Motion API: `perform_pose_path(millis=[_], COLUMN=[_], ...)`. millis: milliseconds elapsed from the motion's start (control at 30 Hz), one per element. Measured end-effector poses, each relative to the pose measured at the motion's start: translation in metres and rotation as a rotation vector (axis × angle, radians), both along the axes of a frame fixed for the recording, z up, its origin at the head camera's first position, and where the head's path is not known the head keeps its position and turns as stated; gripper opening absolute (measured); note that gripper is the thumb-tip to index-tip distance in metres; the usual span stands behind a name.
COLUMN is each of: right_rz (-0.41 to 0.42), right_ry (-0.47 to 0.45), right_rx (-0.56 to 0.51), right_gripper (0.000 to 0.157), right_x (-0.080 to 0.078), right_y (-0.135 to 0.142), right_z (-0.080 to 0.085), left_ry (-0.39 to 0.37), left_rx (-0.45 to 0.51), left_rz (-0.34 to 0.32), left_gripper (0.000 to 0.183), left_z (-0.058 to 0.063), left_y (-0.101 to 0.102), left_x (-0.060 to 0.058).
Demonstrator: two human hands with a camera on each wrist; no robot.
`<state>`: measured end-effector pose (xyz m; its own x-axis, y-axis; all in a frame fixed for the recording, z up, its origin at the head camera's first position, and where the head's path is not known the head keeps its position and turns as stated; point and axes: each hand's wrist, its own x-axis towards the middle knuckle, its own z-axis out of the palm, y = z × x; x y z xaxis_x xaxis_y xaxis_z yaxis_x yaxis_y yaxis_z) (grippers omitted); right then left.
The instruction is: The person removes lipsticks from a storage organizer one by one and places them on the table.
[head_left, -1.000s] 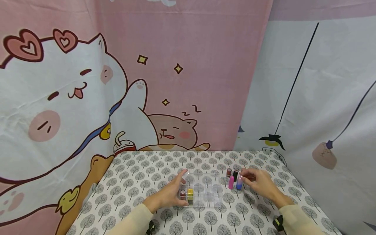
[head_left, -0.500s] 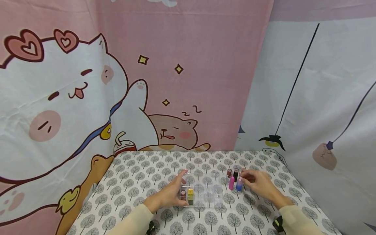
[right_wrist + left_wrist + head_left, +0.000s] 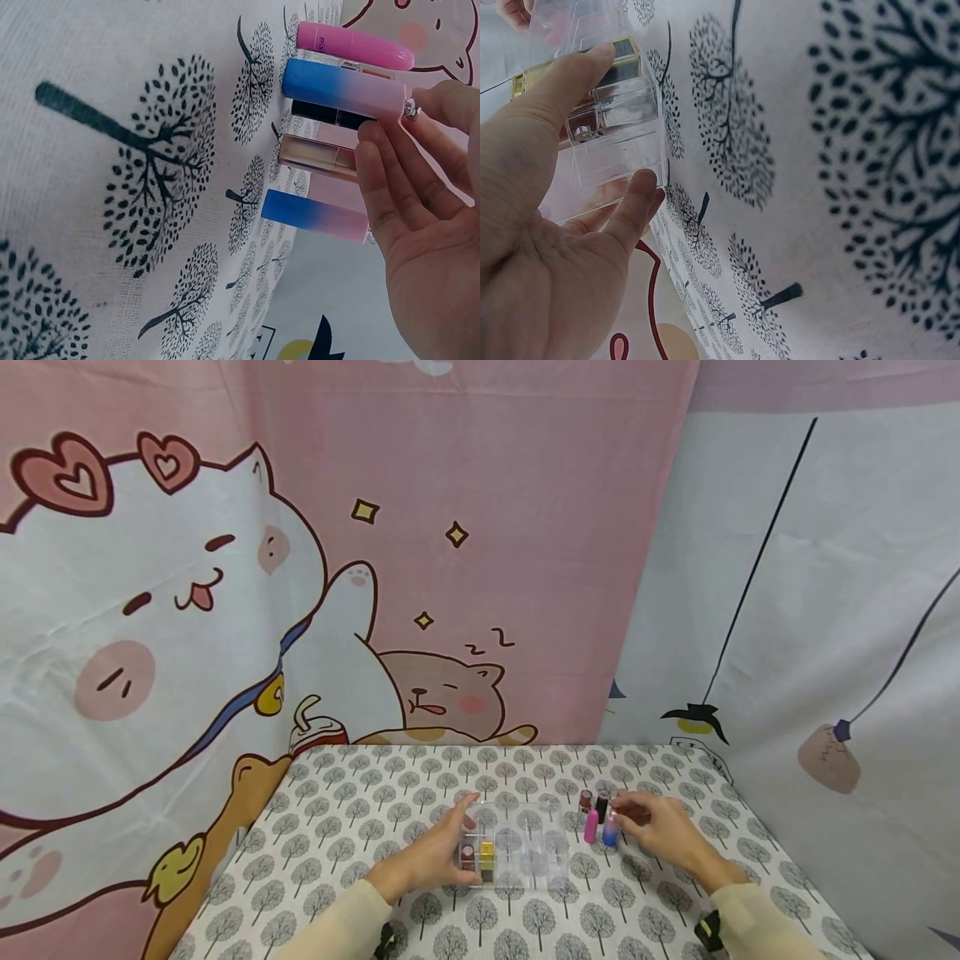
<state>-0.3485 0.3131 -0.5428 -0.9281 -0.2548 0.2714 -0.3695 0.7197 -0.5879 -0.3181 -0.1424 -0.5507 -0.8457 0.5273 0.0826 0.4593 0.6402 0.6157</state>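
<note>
My left hand [image 3: 431, 856] grips the left end of a clear plastic organizer [image 3: 557, 860], thumb at the near side and fingers toward the far side. Inside that end stand a gold-topped lipstick [image 3: 487, 852] and a dark red one [image 3: 467, 853]. With my right hand [image 3: 663, 827] I pinch the top of a blue-to-pink lipstick tube [image 3: 337, 86], which stands upright. Around it are a bright pink tube [image 3: 591, 827], a black tube [image 3: 602, 806] and a brownish tube [image 3: 585, 800]. The right wrist view also shows a gold-toned tube [image 3: 315, 156] and a second blue-to-pink tube [image 3: 315, 214].
A white cloth with grey tree prints [image 3: 360, 827] covers the table. Behind it hangs a pink cartoon-cat backdrop [image 3: 555, 568], and a pale curtain [image 3: 787, 610] borders the right side. The organizer has several compartments to the right of my left hand.
</note>
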Motion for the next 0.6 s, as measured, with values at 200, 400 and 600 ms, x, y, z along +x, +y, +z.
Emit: perform_pose_path(millis=[200,400,600], right_rz=[0.01,0.009,0.022], right_ry=[0.058,0.126,0.214], right_rx=[-0.036,-0.026,0.006], right_gripper=[0.027,0.025,0.024], right_x=[0.003,0.007,0.009], right_y=[0.0,-0.004,-0.014], right_z=[0.004,0.01,0.018], left_ry=[0.004,-0.003,0.007], left_rx=[-0.003,-0.001,-0.002], left_rz=[-0.004,-0.006,-0.004], left_gripper=[0.144,0.143,0.143], left_z=[0.001,0.0,0.001], left_y=[0.0,0.0,0.0], left_x=[0.0,0.002,0.002])
